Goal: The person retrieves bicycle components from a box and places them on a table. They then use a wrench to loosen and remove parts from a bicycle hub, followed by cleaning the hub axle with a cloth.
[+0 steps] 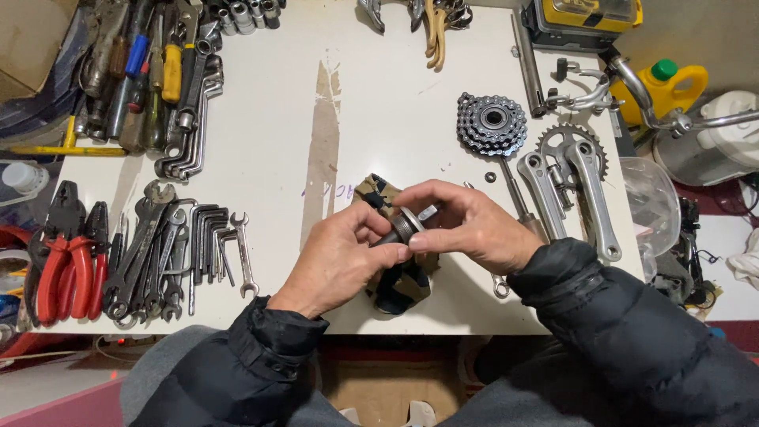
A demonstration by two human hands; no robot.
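left hand [336, 257] + right hand [466, 225]: both clamped on dark threaded axle part [399, 229] | under: camo rag [395, 281] | far right: yellow jug, green cap [668, 83]

White workbench laid out with tools and bicycle parts

The scuffed white tabletop [379, 95] carries steel spanners [170, 253], red-handled pliers [63, 265], a chain-wrapped sprocket cluster [492, 122] and silver crank arms [573, 186].

Two hands meet over a white table [379, 103]. The left hand [336, 261] and the right hand [470, 225] both pinch a small dark metal part [402, 229]. Wrenches [170, 253] lie to the left, bike gears [492, 122] to the right.
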